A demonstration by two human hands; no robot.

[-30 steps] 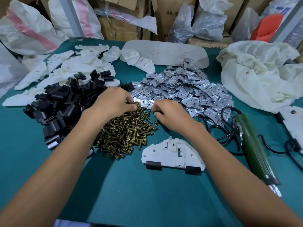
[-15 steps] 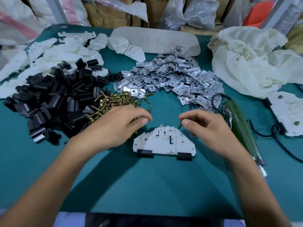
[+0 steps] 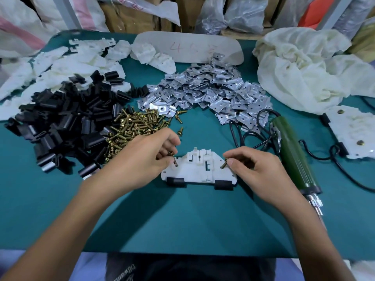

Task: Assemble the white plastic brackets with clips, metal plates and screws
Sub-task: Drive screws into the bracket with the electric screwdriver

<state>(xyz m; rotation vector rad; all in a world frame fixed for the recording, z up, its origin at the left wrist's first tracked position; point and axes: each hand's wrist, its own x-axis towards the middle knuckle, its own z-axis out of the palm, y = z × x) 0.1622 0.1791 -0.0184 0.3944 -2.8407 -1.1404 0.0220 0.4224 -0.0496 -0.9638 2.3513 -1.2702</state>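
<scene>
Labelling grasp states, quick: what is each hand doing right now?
Left hand: pinches left screw over white bracket.
Right hand: pinches right screw at the bracket's right end.

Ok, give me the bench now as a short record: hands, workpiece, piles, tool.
left hand: pinches a brass screw at left end of white bracket
right hand: pinches a second screw at its right end
workpiece: flat on green table, black clips on both near corners
piles: loose clips left, screws middle, metal plates behind
tool: green screwdriver lying right, untouched
</scene>
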